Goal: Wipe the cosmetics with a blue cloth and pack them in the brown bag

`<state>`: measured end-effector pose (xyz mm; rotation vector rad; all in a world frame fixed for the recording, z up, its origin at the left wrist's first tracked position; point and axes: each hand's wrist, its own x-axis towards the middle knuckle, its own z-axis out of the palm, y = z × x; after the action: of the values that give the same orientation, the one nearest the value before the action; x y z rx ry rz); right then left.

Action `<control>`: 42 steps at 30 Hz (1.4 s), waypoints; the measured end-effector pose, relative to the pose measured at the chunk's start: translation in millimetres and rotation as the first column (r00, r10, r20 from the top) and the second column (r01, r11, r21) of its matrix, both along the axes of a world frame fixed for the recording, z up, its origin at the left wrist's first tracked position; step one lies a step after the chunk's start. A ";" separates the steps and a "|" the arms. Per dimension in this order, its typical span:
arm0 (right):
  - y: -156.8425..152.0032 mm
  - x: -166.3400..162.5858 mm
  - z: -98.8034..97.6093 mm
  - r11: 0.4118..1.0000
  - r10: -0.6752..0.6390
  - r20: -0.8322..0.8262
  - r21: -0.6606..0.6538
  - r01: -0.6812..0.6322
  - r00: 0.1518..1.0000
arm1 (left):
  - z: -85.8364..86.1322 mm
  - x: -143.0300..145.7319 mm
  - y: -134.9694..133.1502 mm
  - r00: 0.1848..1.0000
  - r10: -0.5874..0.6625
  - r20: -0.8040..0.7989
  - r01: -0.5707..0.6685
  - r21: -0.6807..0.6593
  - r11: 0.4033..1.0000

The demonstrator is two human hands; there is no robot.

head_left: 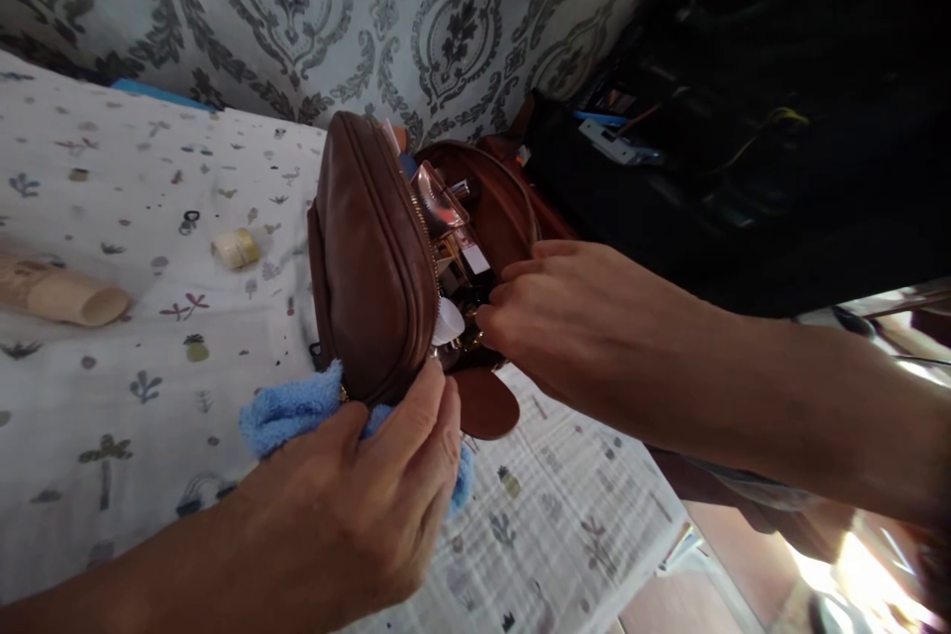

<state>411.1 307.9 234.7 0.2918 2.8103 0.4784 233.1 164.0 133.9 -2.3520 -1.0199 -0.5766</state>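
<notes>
A brown leather pouch (371,267) stands on the bed with its zipper open, and several small cosmetic items (453,228) show inside. My left hand (371,495) grips the pouch's near corner together with a light blue cloth (286,411). My right hand (565,317) is at the opening, its fingertips pinched on something small at the pouch's inner edge; what it pinches is hidden.
A white bedsheet (111,396) with small printed figures covers the bed. On it lie a beige tube (63,292) at the left and a small cream jar (236,248). A patterned wall (334,10) stands behind, and dark cluttered bags (743,119) sit at the right.
</notes>
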 end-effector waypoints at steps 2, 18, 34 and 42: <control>-1.9 -3.3 0.5 1.000 -0.004 0.027 0.022 0.003 1.000 | -0.3 -0.6 0.1 1.000 0.007 -0.020 -0.007 -0.004 1.000; -28.2 -27.0 19.6 0.982 -0.189 0.113 0.053 0.184 0.975 | 10.7 -4.1 3.8 0.998 0.010 -0.063 -0.008 0.034 0.999; -27.4 22.0 -15.0 0.987 -0.138 -0.353 -0.125 0.099 0.926 | 38.0 -7.2 1.9 0.987 -0.025 -0.161 0.032 0.039 0.999; -26.6 15.2 -8.9 0.925 -0.232 -0.380 -0.371 0.082 0.895 | 40.3 -5.4 -2.7 0.984 -0.039 -0.177 0.039 -0.002 0.999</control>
<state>426.3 281.3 225.8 0.6063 3.1701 -0.1449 227.7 161.3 174.2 -2.3775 -0.8943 -0.3747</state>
